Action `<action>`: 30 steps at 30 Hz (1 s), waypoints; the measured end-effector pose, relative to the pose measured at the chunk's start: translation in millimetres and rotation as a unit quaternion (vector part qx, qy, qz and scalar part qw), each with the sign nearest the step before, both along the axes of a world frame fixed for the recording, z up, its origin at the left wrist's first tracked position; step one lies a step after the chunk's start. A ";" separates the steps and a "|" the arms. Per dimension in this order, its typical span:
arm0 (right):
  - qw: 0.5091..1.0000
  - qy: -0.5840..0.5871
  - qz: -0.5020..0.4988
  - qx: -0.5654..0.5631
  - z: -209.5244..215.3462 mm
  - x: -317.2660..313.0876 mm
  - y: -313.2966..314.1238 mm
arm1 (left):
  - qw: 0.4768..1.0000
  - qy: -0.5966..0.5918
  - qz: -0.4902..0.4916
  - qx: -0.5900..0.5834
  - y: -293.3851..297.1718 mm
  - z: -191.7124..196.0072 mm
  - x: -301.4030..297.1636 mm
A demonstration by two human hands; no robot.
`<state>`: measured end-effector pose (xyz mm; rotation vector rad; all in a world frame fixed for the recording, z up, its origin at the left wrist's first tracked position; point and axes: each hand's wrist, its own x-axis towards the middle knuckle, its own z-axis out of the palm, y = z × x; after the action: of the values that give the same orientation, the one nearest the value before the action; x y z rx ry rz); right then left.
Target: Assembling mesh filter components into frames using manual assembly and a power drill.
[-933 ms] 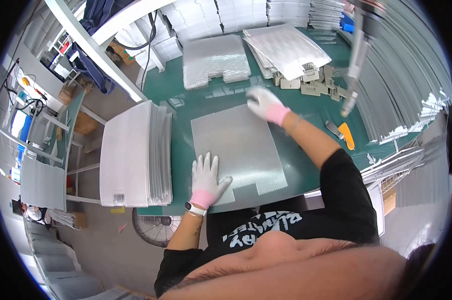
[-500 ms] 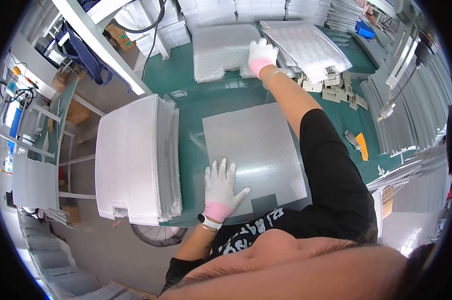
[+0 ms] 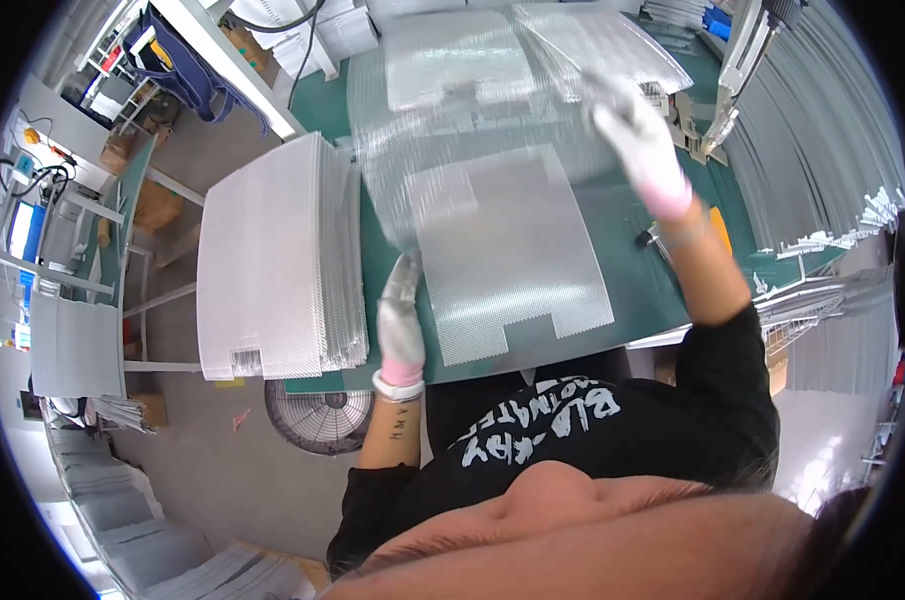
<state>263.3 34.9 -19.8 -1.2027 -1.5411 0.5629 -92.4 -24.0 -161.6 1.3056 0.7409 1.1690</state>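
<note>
A grey perforated mesh sheet [image 3: 512, 255] with a notch in its near edge lies flat on the green table [image 3: 672, 280]. Above it, a second mesh sheet [image 3: 452, 120] is in the air, blurred. My right hand [image 3: 637, 125], in a white glove with a pink cuff, grips that sheet's right edge. My left hand [image 3: 400, 320], gloved the same way, reaches up to its lower left corner, fingers closed around the edge. Further back on the table lies another flat mesh sheet [image 3: 462, 55].
A thick stack of mesh sheets [image 3: 272, 260] sits at the table's left end. Fanned sheets [image 3: 612, 40] and small metal parts [image 3: 687, 120] lie at the back right. An orange-handled tool [image 3: 717, 225] rests right. A floor fan [image 3: 317, 415] stands below.
My right hand reached back to the far sheet, took it and pulled it up and toward me. My left hand lifted off the flat sheet and went to the raised sheet's corner.
</note>
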 end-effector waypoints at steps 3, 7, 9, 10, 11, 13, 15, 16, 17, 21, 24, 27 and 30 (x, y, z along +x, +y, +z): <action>0.982 0.153 0.027 -0.106 -67.6 -10.1 -87.4 | 0.950 -0.281 -0.059 -0.119 -20.8 20.7 8.7; 0.986 0.083 -0.048 -0.139 -106.2 -26.7 -146.9 | 0.978 0.100 0.149 -0.104 -47.6 30.3 30.5; 0.988 -0.004 -0.078 -0.133 -104.7 -32.9 -153.8 | 0.876 0.436 0.205 0.019 -53.3 30.4 35.8; 0.983 -0.095 -0.108 -0.117 -103.7 -34.8 -154.7 | 0.875 0.434 0.215 0.009 -55.3 28.0 38.9; 0.982 -0.094 -0.109 -0.120 -106.0 -35.7 -155.6 | 0.874 0.436 0.212 0.007 -56.0 21.3 38.6; 0.977 -0.107 -0.118 -0.142 -112.2 -36.2 -156.8 | 0.855 0.444 0.246 0.104 -56.9 8.2 37.8; 0.976 -0.100 -0.119 -0.152 -114.3 -34.4 -156.5 | 0.851 0.461 0.235 0.090 -57.6 9.6 40.1; 0.975 -0.094 -0.122 -0.159 -115.4 -33.4 -156.3 | 0.848 0.474 0.225 0.077 -57.3 12.0 41.5; 0.975 -0.093 -0.122 -0.161 -117.9 -32.2 -156.3 | 0.848 0.475 0.223 0.077 -57.9 15.4 43.1; 0.973 -0.127 -0.130 -0.142 -129.8 -30.8 -156.3 | 0.828 0.505 0.221 0.100 -58.4 8.8 45.2; 0.970 -0.152 -0.138 -0.129 -133.2 -33.3 -154.7 | 0.807 0.531 0.227 0.124 -59.1 12.0 48.5; 0.964 -0.181 -0.146 -0.129 -138.6 -33.4 -154.5 | 0.800 0.541 0.227 0.125 -57.4 4.0 48.4; 0.962 -0.192 -0.142 -0.132 -139.8 -33.7 -152.7 | 0.791 0.550 0.230 0.137 -56.5 5.5 48.4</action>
<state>229.6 -117.8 -159.6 -1.7879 -1.6025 0.3647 -44.0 -80.5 -156.0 2.1483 1.8679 0.7887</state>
